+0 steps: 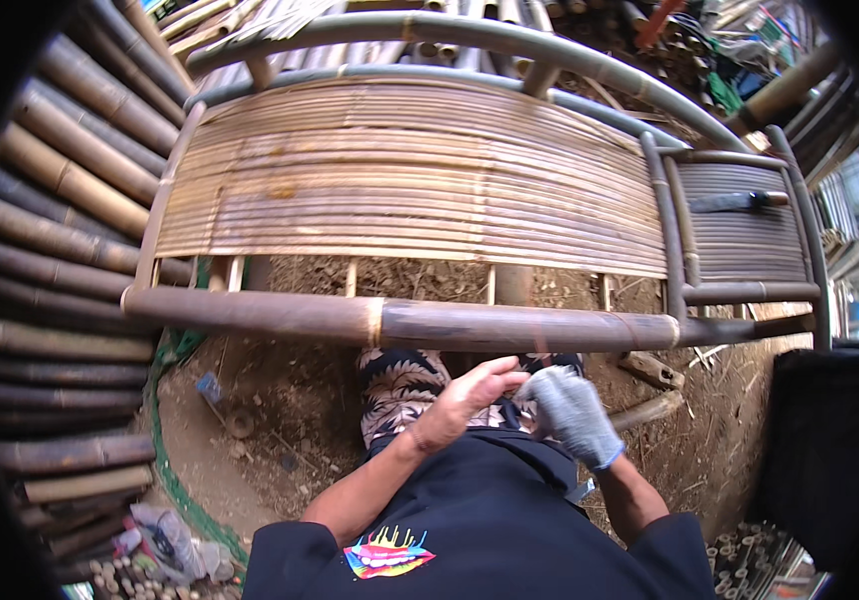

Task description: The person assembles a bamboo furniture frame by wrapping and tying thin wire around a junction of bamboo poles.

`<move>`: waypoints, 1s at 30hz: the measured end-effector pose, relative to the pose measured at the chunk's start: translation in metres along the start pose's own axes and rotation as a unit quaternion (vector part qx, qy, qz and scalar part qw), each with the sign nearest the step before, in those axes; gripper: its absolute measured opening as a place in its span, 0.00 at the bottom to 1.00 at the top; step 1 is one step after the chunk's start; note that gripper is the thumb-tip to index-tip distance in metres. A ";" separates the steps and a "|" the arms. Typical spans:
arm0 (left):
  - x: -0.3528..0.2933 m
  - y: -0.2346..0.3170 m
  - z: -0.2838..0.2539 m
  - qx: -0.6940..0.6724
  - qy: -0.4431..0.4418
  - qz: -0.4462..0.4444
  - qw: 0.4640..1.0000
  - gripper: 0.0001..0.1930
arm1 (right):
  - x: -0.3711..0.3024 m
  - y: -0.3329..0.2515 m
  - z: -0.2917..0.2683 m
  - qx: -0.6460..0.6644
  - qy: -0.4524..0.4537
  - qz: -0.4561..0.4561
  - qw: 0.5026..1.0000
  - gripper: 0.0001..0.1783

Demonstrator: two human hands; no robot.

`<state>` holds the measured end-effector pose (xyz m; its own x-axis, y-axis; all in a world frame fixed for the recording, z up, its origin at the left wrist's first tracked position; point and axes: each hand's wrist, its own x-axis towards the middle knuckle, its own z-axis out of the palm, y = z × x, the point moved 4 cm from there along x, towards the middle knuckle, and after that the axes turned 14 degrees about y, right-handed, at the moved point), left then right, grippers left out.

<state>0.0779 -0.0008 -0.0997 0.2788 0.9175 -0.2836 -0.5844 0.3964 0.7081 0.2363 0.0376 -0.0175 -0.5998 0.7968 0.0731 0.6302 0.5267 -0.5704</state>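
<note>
Bare L hand (pixel 470 395) fingertips pinching at gloved R hand (pixel 575 410), both forearms bent inward, close to torso.

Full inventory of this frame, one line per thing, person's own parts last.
bamboo bench: one, brown slatted seat on a pole frame, centre, upper half
front pole: one, dark brown, along the bench's near edge, just above the hands
knife: one, dark blade with a lighter handle, lying on the small slatted shelf at the bench's right end
bamboo poles: a stack, too many to count, brown, left side
green hose: one, on the dirt at lower left
cut bamboo ends: a bundle, pale, lower right corner
left hand: bare, fingers at the right hand's glove, grip unclear
right hand: in a grey glove with a blue cuff, grip unclear
</note>
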 end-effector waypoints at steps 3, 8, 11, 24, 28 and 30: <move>0.038 0.014 0.036 -0.022 0.023 -0.029 0.999 0.27 | -0.024 0.007 0.014 0.012 0.030 0.019 0.999 0.09; 0.086 0.033 0.028 -0.184 0.168 -0.049 0.967 0.15 | -0.087 0.036 0.012 -0.065 -0.012 0.005 0.998 0.08; 0.104 0.045 0.015 -0.192 0.263 -0.038 0.945 0.13 | -0.164 0.085 0.011 -0.183 -0.100 0.142 0.968 0.12; 0.014 -0.044 0.066 0.200 0.122 -0.016 0.972 0.17 | -0.080 0.080 0.029 0.651 0.126 0.408 0.628 0.23; -0.009 -0.059 0.059 0.330 0.068 -0.084 0.938 0.18 | -0.030 0.064 0.027 0.618 0.227 0.424 0.622 0.13; -0.015 -0.064 0.050 0.373 0.001 -0.155 0.915 0.17 | -0.035 0.066 0.022 0.540 0.238 0.407 0.697 0.13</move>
<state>0.1495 -0.0419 -0.1081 0.3402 0.7654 -0.5463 0.2055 0.5064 0.8374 0.2883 0.0382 -0.0758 0.1340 0.8446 -0.5184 -0.2280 -0.4828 -0.8455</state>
